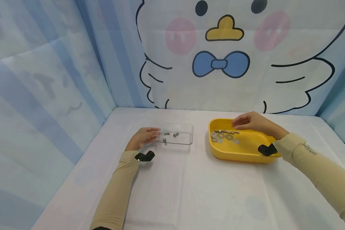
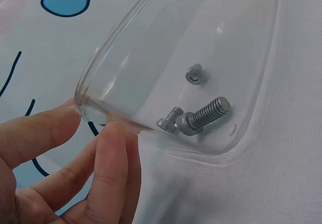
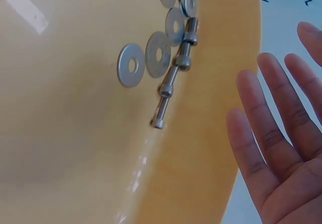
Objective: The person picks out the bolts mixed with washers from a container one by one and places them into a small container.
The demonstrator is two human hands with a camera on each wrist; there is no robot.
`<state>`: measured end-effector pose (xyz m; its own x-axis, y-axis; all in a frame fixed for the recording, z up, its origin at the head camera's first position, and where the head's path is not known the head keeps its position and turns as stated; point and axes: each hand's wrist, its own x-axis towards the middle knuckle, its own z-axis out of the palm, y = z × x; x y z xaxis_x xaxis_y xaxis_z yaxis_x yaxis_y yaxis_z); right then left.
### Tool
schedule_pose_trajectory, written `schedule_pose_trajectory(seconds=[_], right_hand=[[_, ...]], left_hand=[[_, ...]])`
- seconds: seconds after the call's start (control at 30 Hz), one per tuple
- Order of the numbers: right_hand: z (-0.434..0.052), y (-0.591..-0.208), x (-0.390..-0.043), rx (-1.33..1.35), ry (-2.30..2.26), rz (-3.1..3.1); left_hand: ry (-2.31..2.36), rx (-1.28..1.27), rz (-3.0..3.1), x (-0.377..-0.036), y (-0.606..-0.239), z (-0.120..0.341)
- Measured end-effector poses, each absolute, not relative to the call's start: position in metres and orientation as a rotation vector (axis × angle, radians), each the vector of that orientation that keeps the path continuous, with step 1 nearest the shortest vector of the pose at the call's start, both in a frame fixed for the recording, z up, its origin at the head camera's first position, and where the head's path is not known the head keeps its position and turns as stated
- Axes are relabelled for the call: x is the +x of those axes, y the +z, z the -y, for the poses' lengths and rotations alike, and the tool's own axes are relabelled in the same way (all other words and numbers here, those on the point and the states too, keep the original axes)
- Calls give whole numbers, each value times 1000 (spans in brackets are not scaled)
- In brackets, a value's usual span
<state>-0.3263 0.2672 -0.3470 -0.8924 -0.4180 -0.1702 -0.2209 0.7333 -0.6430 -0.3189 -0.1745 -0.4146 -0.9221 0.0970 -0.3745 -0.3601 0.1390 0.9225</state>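
A clear plastic tray lies left of centre with three short bolts in it. My left hand rests at its left end, thumb and fingertips touching the corner rim from outside. To the right, a yellow tray holds several flat washers and a row of long bolts against its far wall. My right hand hovers over the yellow tray's far edge, fingers straight and spread, holding nothing.
Everything sits on a white tablecloth. Printed curtains close off the back and the left side. A black strap is on the left wrist, and another on the right.
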Motion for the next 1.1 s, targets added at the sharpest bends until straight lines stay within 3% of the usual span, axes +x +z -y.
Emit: schedule_pose_trajectory(seconds=[1.1], right_hand=[[-277,-379,-352,-400,-1010,-2594]], left_hand=[[1808,-285,-2095,-320,-416,174]])
